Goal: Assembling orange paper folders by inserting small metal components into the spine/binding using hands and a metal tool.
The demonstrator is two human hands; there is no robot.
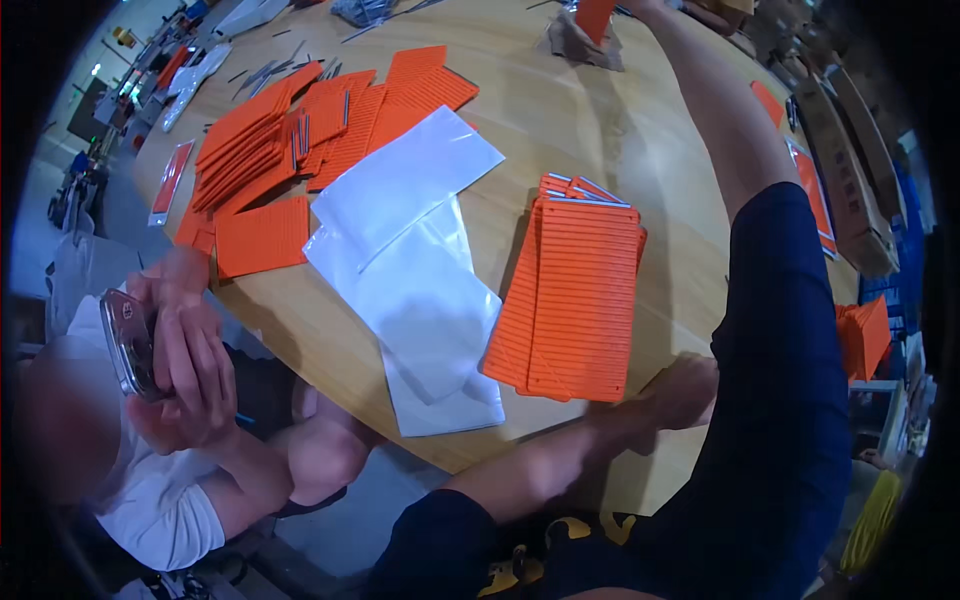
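My left hand (686, 391) rests at the near table edge, fingers curled in with nothing seen in them. Just left of it lies a stack of orange ribbed plates (583, 300), with silvery strips at its far end. My right arm stretches far across the table. Only the base of my right hand (645, 6) shows at the top edge; its fingers are out of sight. Close to it an orange piece (594, 18) stands up from a crumpled brownish wrapping (582, 48); whether I touch it cannot be seen. White plastic sheets or bags (420, 300) overlap left of the stack.
A heap of orange ribbed plates (335, 120) covers the far left, with thin grey strips (262, 75) behind. Another person's hands (190, 350) hold a phone (128, 343) at the left table edge. Cardboard (848, 170) and a wrapped orange piece (812, 200) lie along the right.
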